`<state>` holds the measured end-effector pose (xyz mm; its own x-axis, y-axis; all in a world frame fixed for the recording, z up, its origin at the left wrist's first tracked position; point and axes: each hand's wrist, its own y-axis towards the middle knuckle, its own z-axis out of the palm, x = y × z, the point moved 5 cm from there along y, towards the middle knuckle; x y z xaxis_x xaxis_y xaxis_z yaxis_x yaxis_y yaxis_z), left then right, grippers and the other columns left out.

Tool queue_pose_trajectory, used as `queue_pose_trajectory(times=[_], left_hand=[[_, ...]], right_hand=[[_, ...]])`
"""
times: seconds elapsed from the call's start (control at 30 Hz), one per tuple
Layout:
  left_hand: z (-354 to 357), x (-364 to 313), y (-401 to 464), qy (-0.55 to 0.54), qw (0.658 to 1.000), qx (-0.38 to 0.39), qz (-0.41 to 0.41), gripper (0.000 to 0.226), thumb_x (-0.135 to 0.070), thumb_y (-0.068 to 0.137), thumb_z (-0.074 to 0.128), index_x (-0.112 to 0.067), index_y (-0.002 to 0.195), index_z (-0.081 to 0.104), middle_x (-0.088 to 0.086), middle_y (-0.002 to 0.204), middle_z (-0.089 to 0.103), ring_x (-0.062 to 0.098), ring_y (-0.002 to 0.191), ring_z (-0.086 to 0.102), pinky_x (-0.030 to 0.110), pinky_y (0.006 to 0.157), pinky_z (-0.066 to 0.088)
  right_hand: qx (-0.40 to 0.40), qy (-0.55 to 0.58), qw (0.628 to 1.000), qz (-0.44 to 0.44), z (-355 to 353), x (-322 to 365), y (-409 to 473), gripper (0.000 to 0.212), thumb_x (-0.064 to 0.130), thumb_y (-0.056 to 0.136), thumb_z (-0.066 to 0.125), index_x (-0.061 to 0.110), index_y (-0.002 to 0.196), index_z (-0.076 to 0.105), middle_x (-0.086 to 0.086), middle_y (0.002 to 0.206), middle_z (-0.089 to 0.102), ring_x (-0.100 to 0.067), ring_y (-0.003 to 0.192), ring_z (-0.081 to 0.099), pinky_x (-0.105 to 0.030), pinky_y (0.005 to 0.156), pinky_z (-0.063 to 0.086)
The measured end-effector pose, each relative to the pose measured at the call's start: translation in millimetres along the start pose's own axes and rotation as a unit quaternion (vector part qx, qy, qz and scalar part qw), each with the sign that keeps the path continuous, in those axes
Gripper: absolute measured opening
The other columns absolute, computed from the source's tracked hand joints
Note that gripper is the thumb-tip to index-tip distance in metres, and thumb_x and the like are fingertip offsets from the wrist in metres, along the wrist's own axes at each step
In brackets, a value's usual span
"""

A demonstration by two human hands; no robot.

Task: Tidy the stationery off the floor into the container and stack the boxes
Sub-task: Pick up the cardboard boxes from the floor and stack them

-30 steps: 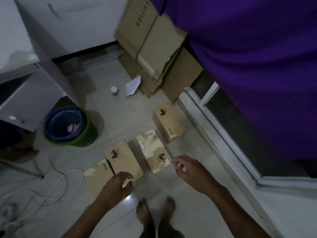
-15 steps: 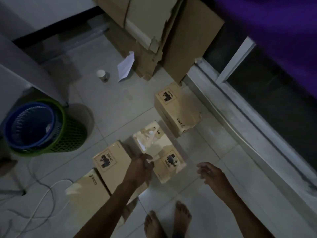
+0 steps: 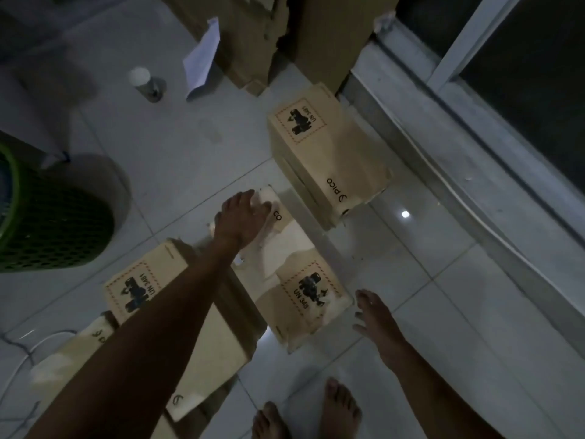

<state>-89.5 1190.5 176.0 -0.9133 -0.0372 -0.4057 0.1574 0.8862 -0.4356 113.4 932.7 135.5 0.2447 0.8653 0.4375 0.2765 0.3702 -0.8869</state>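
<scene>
Several tan cardboard boxes lie on the tiled floor. My left hand [image 3: 242, 218] rests on the far end of the middle box [image 3: 304, 289], fingers spread over its torn white top. My right hand [image 3: 375, 318] hovers open just right of that box's near end, apart from it. Another box [image 3: 329, 156] lies farther away by the door track. A third box [image 3: 142, 280] lies to the left under my left forearm, and a fourth box [image 3: 76, 353] sits at the lower left. A green basket [image 3: 47, 229] with a blue liner stands at the left edge.
Flattened cardboard sheets [image 3: 253, 39] lean at the top, with a folded white paper [image 3: 202, 58] and a small white-capped cup [image 3: 142, 80] on the floor nearby. A sliding-door track [image 3: 474, 172] runs along the right. White cables [image 3: 19, 353] lie lower left. My bare feet [image 3: 316, 413] stand below.
The view has moved closer and down. My left hand has reached from the left box forward onto the far end of the middle box. My right hand has drawn near that box's near end.
</scene>
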Motion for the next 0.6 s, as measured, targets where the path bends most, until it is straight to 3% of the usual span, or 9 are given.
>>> queue_pose_trajectory(times=[0.13,0.23,0.3,0.37,0.43,0.5,0.6], left_hand=[[3,26,3,-0.006,0.997,0.054,-0.050,0.066,-0.058,0.089,0.041,-0.020,0.142,0.032,0.013,0.143,0.041,0.036,0.128,0.040,0.051,0.107,0.034],[6,22,-13,0.195,0.974,0.113,0.004,0.065,-0.048,0.095,0.040,-0.020,0.148,0.015,0.016,0.142,0.042,0.043,0.119,0.046,0.049,0.097,0.042],[9,17,-29,0.214,0.970,0.104,0.047,0.060,-0.037,0.097,0.040,-0.016,0.149,0.016,0.017,0.136,0.049,0.045,0.111,0.051,0.047,0.090,0.045],[14,7,-59,0.097,0.987,0.102,0.076,0.051,-0.026,0.095,0.051,-0.008,0.141,0.038,0.025,0.117,0.060,0.048,0.095,0.060,0.050,0.080,0.050],[6,1,-85,-0.104,0.990,0.092,0.014,0.049,-0.049,0.091,0.050,-0.013,0.122,0.060,0.024,0.105,0.066,0.045,0.092,0.063,0.053,0.083,0.052],[7,-3,-110,-0.175,0.959,0.196,-0.105,0.075,-0.080,0.076,0.031,-0.022,0.110,0.064,0.014,0.106,0.067,0.034,0.099,0.062,0.051,0.094,0.047],[-5,-26,-144,-0.209,0.940,0.251,-0.099,0.077,-0.085,0.071,0.030,-0.026,0.103,0.067,0.006,0.098,0.071,0.025,0.091,0.067,0.049,0.090,0.051]], right_hand=[[0.053,0.172,0.981,0.075,19,-27,-2,0.047,0.046,0.096,0.045,0.019,0.134,0.044,-0.006,0.124,0.055,-0.025,0.114,0.053,-0.042,0.089,0.048],[0.030,0.229,0.966,0.117,16,-39,-15,0.049,0.053,0.091,0.049,0.020,0.128,0.051,-0.007,0.119,0.060,-0.026,0.110,0.055,-0.041,0.079,0.050],[0.011,0.242,0.960,0.137,12,-46,-24,0.047,0.057,0.088,0.051,0.023,0.121,0.053,-0.007,0.116,0.061,-0.028,0.109,0.055,-0.038,0.068,0.050],[-0.021,0.261,0.955,0.136,-3,-54,-41,0.043,0.057,0.089,0.049,0.026,0.119,0.051,-0.006,0.114,0.059,-0.027,0.106,0.055,-0.038,0.070,0.049],[-0.061,0.290,0.947,0.124,-24,-64,-63,0.040,0.054,0.092,0.046,0.025,0.117,0.053,-0.008,0.115,0.059,-0.029,0.102,0.057,-0.042,0.080,0.048],[-0.103,0.303,0.942,0.106,-47,-71,-84,0.037,0.052,0.093,0.046,0.022,0.106,0.063,-0.009,0.112,0.065,-0.030,0.098,0.060,-0.043,0.084,0.049],[-0.129,0.303,0.942,0.057,-82,-72,-122,0.034,0.048,0.092,0.049,0.022,0.102,0.069,-0.008,0.104,0.071,-0.030,0.094,0.065,-0.042,0.079,0.053]])
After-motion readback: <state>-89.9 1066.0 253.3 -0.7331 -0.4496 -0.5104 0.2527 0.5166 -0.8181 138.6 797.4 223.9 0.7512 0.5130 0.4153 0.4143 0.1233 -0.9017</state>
